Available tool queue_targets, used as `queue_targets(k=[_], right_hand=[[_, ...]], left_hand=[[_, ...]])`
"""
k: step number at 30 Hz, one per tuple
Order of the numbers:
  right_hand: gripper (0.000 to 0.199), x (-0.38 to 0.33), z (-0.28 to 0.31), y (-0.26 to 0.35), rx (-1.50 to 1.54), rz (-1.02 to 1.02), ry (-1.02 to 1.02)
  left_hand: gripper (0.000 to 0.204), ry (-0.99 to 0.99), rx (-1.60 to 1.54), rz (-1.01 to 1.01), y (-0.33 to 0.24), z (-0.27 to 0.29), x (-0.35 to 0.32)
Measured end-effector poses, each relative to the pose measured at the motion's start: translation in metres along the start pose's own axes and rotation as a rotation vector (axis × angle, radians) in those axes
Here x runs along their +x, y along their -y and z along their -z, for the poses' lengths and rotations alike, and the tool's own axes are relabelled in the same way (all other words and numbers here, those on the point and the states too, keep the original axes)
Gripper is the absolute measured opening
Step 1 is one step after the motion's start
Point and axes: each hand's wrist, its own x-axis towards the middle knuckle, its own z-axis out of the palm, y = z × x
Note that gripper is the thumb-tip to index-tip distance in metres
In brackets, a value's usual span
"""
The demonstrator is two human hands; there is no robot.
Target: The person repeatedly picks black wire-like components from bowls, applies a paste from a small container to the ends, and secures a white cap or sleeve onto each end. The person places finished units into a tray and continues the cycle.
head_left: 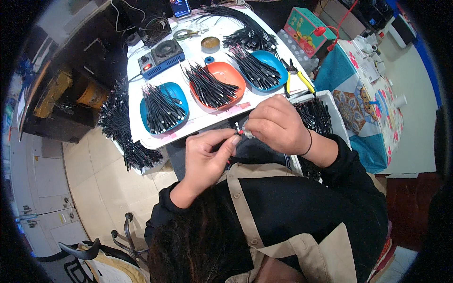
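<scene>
Both hands' grip (240,133) on small cable piece (239,131), teal box (306,29) behind.

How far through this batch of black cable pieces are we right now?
Looks mid-batch, judging by the piles. Sorted or finished: three dishes already hold black cable pieces, the left blue dish, the orange dish and the right blue dish. In hand: the left hand and right hand pinch one small piece between them. Left: a loose heap off the table's left edge and another bundle by the right wrist.
</scene>
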Motion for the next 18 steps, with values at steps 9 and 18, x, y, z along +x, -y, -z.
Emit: queue_targets(k=[9,18], right_hand=[[0.010,-0.039,-0.014,-0.009,1.253,-0.864,0.442],[0.016,-0.057,-0.020,0.024,1.732,-1.163,0.240]], left_hand=[[0.042,0.286,1.055,-0.872,0.011,0.002,-0.008],[0.020,0.165,0.652,-0.630,0.019,0.010,-0.016]])
